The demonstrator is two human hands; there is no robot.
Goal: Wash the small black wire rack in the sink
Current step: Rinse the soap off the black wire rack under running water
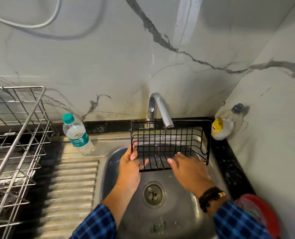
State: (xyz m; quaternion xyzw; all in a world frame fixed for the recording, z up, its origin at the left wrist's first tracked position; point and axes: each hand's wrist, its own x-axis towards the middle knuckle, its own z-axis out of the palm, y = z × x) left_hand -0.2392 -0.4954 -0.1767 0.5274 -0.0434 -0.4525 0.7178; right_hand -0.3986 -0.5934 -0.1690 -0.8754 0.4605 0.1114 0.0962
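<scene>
1 black wire rack [169, 145], 1 steel dish rack [17, 135], 1 tap [158, 107], 1 sink [177, 213], 2 bottles: water bottle [77, 133], soap bottle [223, 126].

Dimmish indoor light from above: pale glare streak on the marble wall [184, 19], a glint along the faucet [160, 107]. Heavy shadow across the drainboard [71, 183]. Right hand [186, 168] smeared with motion blur. Wide-angle bend stretches the steel dish rack [14, 143] at the left edge.
</scene>
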